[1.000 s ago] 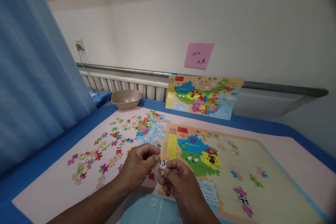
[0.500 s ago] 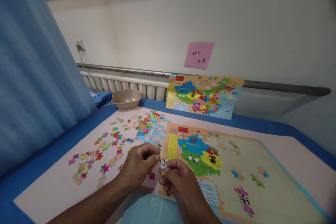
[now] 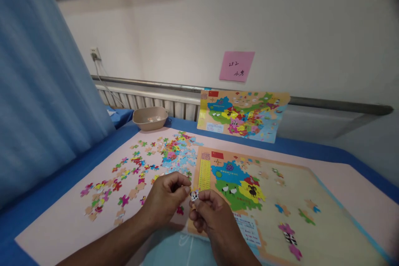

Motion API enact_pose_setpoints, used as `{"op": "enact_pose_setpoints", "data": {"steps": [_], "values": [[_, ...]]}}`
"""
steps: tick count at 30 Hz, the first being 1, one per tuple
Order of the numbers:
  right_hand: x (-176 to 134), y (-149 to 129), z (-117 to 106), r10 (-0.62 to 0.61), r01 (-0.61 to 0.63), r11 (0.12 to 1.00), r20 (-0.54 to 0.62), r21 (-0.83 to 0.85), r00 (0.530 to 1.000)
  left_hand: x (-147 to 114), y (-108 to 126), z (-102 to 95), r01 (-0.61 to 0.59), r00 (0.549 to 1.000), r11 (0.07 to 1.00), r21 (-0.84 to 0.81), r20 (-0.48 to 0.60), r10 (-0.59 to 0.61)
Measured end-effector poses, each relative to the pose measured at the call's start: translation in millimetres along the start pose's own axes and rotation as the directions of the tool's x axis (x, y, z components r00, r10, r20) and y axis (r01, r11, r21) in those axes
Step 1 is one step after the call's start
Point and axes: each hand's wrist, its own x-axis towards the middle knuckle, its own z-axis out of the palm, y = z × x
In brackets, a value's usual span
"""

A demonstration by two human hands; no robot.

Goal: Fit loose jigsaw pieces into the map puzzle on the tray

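Note:
A small jigsaw piece [image 3: 195, 195] with a black-and-white cow-like print is pinched between the thumb and fingers of my right hand [image 3: 212, 212]. My left hand [image 3: 166, 195] is closed too, its thumb and fingertips meeting at the piece's left edge. Both hands hover over the left border of a partly built map puzzle [image 3: 240, 191]. Its left side is filled with blue, green and yellow regions, while several joined pieces, such as a pink panda-print group [image 3: 290, 239], lie loose on the bare board.
Loose puzzle pieces [image 3: 137, 170] are spread over the pink sheet [image 3: 62, 220] on the left. A beige basket [image 3: 150, 118] with a few pieces stands at the back. A reference map picture [image 3: 243, 114] leans against the rail, below a pink note [image 3: 237, 66]. A blue curtain [image 3: 46, 70] hangs left.
Both hands stay almost in place. The printed piece has turned or shifted slightly at the fingertips, and less of its upper edge shows. The other pieces lie as before.

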Motion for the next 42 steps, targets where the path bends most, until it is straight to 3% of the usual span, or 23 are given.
{"op": "enact_pose_setpoints", "data": {"steps": [20,30,42], "values": [[-0.9,0.0,0.0,-0.031,0.032,0.999,0.031,-0.021,0.999,-1.5,5.2,0.4,-0.008,1.000,0.999,0.045,-0.013,0.008],[2.4,0.6,-0.6,-0.016,0.016,0.999,0.016,-0.028,1.000,-2.3,11.4,1.2,0.015,0.999,0.999,0.038,0.040,-0.017],[-5.0,-7.4,-0.9,-0.012,0.009,0.999,0.063,0.048,0.998,1.0,4.4,-1.5,-0.017,1.000,0.998,0.054,-0.011,0.017]]}}
